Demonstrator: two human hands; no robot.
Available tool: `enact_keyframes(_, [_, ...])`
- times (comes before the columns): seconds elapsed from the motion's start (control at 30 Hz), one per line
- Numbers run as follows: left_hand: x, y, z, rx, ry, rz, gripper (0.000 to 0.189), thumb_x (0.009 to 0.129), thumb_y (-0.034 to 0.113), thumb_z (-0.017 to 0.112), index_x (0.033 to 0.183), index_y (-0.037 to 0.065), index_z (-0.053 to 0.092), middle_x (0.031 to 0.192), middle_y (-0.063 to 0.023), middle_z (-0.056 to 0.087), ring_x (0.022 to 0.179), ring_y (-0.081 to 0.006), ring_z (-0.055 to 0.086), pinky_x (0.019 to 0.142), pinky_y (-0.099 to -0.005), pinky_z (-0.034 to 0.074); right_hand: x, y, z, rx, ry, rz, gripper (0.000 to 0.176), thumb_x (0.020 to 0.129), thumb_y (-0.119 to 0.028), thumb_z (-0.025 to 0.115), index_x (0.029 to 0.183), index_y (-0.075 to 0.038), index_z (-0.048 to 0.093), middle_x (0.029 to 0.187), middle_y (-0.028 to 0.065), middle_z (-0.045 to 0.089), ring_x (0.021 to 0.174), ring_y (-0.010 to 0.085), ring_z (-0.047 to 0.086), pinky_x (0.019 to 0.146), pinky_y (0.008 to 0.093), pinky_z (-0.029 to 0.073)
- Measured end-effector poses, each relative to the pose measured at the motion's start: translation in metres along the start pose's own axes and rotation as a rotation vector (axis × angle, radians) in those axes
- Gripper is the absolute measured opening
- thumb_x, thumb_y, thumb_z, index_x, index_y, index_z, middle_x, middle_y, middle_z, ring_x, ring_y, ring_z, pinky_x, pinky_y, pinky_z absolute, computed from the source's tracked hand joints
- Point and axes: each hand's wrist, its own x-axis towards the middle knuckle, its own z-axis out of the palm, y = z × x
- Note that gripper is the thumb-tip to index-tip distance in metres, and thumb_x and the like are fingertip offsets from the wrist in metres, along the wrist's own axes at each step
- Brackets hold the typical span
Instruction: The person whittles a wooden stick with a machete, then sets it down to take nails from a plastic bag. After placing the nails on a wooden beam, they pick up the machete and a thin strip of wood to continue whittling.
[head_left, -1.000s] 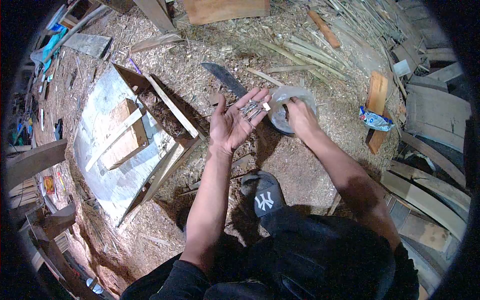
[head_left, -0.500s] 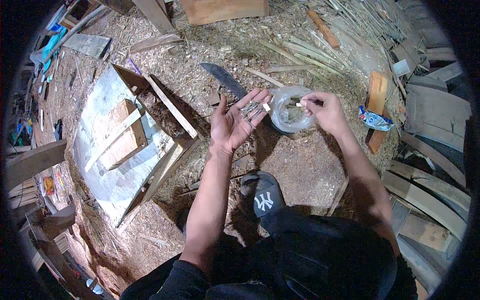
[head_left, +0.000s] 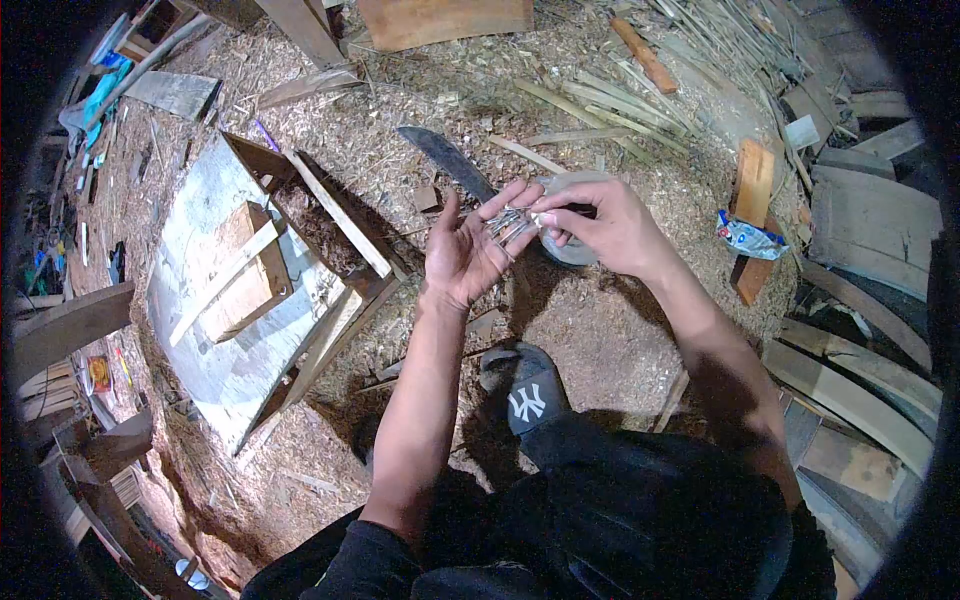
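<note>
My left hand (head_left: pixel 462 258) is palm up with its fingers spread, bearing a small bunch of nails (head_left: pixel 508 222) across the fingers. Against those fingertips, my right hand (head_left: pixel 618 232) pinches a small pale piece (head_left: pixel 541 219), too small to name. Below and behind the right hand is a clear plastic bag (head_left: pixel 575 254), largely covered by it. A dark machete-like blade (head_left: pixel 440 157) lies on the ground beyond the left fingers; its handle end is hidden.
Left of my hands stands a tilted box-like bench (head_left: pixel 185 265) with a wood block (head_left: pixel 245 285) on it. A blue-and-white packet (head_left: pixel 752 238) rests on a board at right. Wood shavings, sticks and planks (head_left: pixel 850 375) surround my sandaled foot (head_left: pixel 525 390).
My right hand has moved left from over the plastic bag to the left fingertips, carrying the small pale piece. My left hand has barely moved.
</note>
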Motion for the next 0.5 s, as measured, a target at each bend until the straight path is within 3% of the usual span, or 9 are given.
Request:
enact_keyframes(0.07, [0.000, 0.000, -0.001, -0.028, -0.033, -0.014, 0.079, 0.104, 0.054, 0.035, 0.150, -0.009, 0.028, 0.152, -0.0277, 0.039, 0.139, -0.0411, 0.042, 0.116, -0.0510, 0.038, -0.003, -0.001, 0.003, -0.012, -0.002, 0.044, 0.021, 0.091, -0.005, 0.064, 0.109, 0.000, 0.074, 0.085, 0.0106, 0.073, 0.070, 0.0153, 0.069, 0.069, 0.0292, 0.055])
enact_keyframes(0.13, [-0.001, -0.003, 0.007, -0.023, 0.057, 0.005, 0.079, 0.104, 0.054, 0.035, 0.150, -0.010, 0.029, 0.150, -0.0291, 0.041, 0.138, -0.0423, 0.044, 0.117, -0.0514, 0.038, -0.003, -0.001, 0.006, -0.025, -0.005, 0.087, 0.021, 0.092, -0.004, 0.062, 0.110, 0.001, 0.073, 0.088, 0.0120, 0.074, 0.072, 0.0161, 0.070, 0.070, 0.0295, 0.056])
enact_keyframes(0.3, [0.000, -0.004, 0.002, -0.009, 0.085, 0.003, 0.078, 0.104, 0.054, 0.036, 0.147, -0.011, 0.032, 0.146, -0.0324, 0.043, 0.136, -0.0433, 0.046, 0.117, -0.0522, 0.037, -0.003, -0.006, 0.009, 0.228, 0.046, 0.069, 0.026, 0.099, 0.001, 0.051, 0.117, 0.004, 0.069, 0.105, 0.0160, 0.072, 0.083, 0.0194, 0.073, 0.076, 0.0301, 0.061])
enact_keyframes(0.5, [0.000, -0.005, 0.001, 0.024, 0.093, -0.014, 0.079, 0.103, 0.056, 0.038, 0.144, -0.012, 0.037, 0.144, -0.0332, 0.045, 0.136, -0.0425, 0.046, 0.117, -0.0522, 0.037, -0.002, -0.016, 0.012, 0.357, -0.029, 0.144, 0.027, 0.102, -0.003, 0.050, 0.123, 0.008, 0.063, 0.108, 0.0168, 0.071, 0.085, 0.0200, 0.073, 0.074, 0.0310, 0.063])
